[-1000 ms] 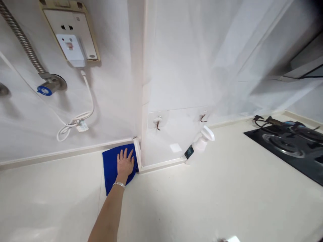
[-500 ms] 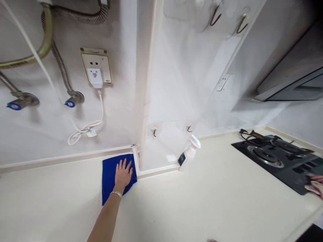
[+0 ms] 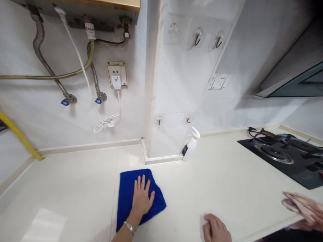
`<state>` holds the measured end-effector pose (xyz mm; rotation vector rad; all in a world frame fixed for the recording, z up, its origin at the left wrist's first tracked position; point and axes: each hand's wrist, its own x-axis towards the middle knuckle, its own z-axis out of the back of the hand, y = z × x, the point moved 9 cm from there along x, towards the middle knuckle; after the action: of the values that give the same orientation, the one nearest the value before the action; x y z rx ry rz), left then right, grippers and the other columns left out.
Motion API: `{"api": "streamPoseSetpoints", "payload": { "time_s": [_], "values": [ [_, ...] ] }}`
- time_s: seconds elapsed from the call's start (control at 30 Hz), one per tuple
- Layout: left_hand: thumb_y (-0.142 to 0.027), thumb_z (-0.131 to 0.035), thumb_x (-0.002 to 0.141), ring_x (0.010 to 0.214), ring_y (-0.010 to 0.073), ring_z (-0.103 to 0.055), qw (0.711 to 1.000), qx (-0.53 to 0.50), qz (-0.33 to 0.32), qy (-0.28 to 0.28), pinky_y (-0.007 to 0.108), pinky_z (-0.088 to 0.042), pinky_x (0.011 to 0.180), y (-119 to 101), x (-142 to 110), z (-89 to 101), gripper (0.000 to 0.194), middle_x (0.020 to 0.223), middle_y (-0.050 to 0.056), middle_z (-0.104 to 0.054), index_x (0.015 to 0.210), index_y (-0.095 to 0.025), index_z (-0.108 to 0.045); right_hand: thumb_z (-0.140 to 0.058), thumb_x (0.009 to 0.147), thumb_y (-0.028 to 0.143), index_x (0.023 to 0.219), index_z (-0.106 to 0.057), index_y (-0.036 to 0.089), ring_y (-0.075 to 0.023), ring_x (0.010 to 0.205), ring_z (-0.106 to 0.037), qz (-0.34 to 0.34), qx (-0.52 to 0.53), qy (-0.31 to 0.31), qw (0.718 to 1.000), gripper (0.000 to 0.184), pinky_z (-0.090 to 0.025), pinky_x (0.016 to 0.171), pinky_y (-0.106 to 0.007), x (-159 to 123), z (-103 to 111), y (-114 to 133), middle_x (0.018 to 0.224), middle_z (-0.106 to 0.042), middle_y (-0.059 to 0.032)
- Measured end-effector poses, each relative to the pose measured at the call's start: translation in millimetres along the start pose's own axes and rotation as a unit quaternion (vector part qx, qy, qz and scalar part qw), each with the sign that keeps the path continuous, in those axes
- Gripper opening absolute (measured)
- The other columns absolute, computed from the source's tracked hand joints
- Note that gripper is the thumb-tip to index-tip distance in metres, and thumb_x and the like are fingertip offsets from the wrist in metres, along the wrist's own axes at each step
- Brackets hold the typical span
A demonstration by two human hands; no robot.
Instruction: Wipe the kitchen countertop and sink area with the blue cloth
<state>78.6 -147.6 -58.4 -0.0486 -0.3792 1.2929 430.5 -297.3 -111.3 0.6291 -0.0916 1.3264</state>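
Observation:
My left hand (image 3: pixel 141 199), with a silver bracelet at its wrist, lies flat on a blue cloth (image 3: pixel 124 193) spread over the pale countertop (image 3: pixel 83 198). Its fingers are apart and its palm presses the cloth down. At the bottom edge, my right hand (image 3: pixel 217 230) rests on the countertop with curled fingers; nothing shows in it. A white spray bottle (image 3: pixel 191 146) stands upright against the wall corner, beyond both hands.
At the right edge, another person's hand (image 3: pixel 314 215) holds a pinkish cloth (image 3: pixel 294 201). Behind it is a black gas stove (image 3: pixel 275 156). Along the left wall hang a plugged white cord (image 3: pixel 119 104) and metal pipes; a yellow hose (image 3: pixel 20 136) enters the counter corner.
My left hand has drawn the blue cloth back from the wall corner towards me. My right hand has come into fuller view. The view has shifted, showing more of the wall's left side.

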Motion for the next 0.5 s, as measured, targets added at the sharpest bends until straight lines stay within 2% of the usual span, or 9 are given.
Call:
{"api": "streamPoseSetpoints", "payload": {
  "time_s": [0.07,0.17,0.27,0.33,0.4,0.5],
  "values": [
    [-0.05,-0.042,0.093,0.153,0.0363,-0.016,0.999,-0.031,-0.021,0.027,0.062,-0.025,0.124,-27,-21,-5.4,0.06,0.165,0.011,-0.025,0.15,-0.03,-0.035,-0.041,0.089,0.038,0.099,-0.063,0.024,-0.0277,0.099,-0.064,0.001,-0.002,-0.019,1.0,0.028,-0.047,0.077,-0.041,1,6,8,0.112,-0.069,-0.0077],
    [-0.055,-0.041,0.092,0.154,0.0385,-0.007,0.99,-0.092,-0.056,0.096,0.068,-0.019,0.124,-77,-49,-13.4,0.066,0.167,0.012,-0.013,0.152,-0.031,-0.028,-0.037,0.09,0.038,0.097,-0.061,0.023,-0.0276,0.096,-0.063,0.003,-0.003,-0.045,0.999,0.029,-0.045,0.077,-0.041,2,16,19,0.108,-0.069,-0.0082],
    [-0.059,-0.041,0.091,0.153,0.0399,0.003,0.967,-0.159,-0.111,0.166,0.072,-0.012,0.124,-130,-72,-17.4,0.073,0.166,0.014,-0.001,0.154,-0.028,-0.02,-0.037,0.09,0.038,0.096,-0.061,0.022,-0.0276,0.095,-0.062,0.01,-0.001,-0.044,0.999,0.029,-0.045,0.078,-0.041,4,21,27,0.106,-0.068,-0.0087],
    [-0.057,-0.043,0.091,0.153,0.0386,0.007,0.949,-0.195,-0.155,0.193,0.072,-0.009,0.124,-156,-81,-16.9,0.075,0.165,0.013,0.002,0.155,-0.028,-0.016,-0.037,0.09,0.038,0.097,-0.061,0.022,-0.0278,0.096,-0.062,0.012,-0.003,-0.037,0.999,0.029,-0.045,0.078,-0.042,4,22,29,0.107,-0.068,-0.0088],
    [-0.057,-0.046,0.09,0.153,0.0366,0.007,0.934,-0.224,-0.182,0.212,0.07,-0.009,0.125,-166,-88,-16.4,0.076,0.166,0.012,0.001,0.155,-0.029,-0.018,-0.036,0.091,0.038,0.097,-0.06,0.022,-0.028,0.095,-0.062,0.015,-0.004,-0.032,0.999,0.029,-0.045,0.079,-0.042,5,23,30,0.106,-0.067,-0.0091],
    [-0.061,-0.048,0.088,0.155,0.033,-0.001,0.927,-0.248,-0.183,0.215,0.065,-0.013,0.127,-147,-92,-13.6,0.072,0.167,0.006,-0.01,0.152,-0.036,-0.027,-0.037,0.092,0.037,0.099,-0.06,0.021,-0.0281,0.095,-0.062,0.026,-0.002,-0.03,0.999,0.028,-0.045,0.079,-0.042,5,24,31,0.106,-0.067,-0.0092]
  ]
}}
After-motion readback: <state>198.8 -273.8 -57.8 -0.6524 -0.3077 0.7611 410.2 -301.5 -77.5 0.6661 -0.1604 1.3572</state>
